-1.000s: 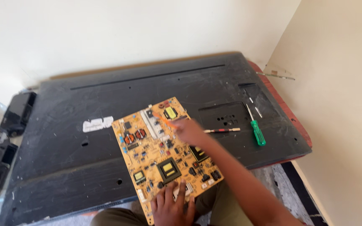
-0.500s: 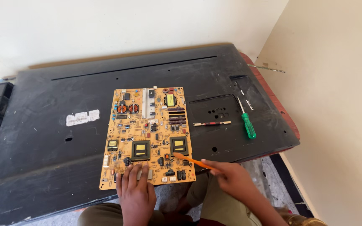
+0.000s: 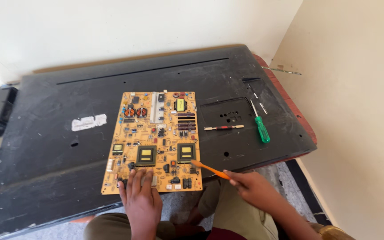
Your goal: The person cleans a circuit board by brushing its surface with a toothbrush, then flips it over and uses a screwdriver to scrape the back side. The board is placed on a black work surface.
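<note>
On black TV back panel [image 3: 45, 146] lies 1 orange circuit board [image 3: 156, 142], long axis running away from the person. Left hand [image 3: 141, 198] is flat on its near edge, fingers spread, gripping nothing. Right hand [image 3: 256, 189] is closed on 1 orange brush [image 3: 210, 170]; tip touches board's near-right corner, so board lies left of the fingers. Farther right: 1 green screwdriver [image 3: 261, 126].

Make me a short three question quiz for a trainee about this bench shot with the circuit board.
1. True or false: the left hand rests on the circuit board's near edge.
2. The right hand holds: A) the green screwdriver B) an orange tool C) nothing?
3. What does the board lie on?

Key: 1 true. 2 B, its tip at the board's lower right. 3 A black back panel, laid flat.
</note>
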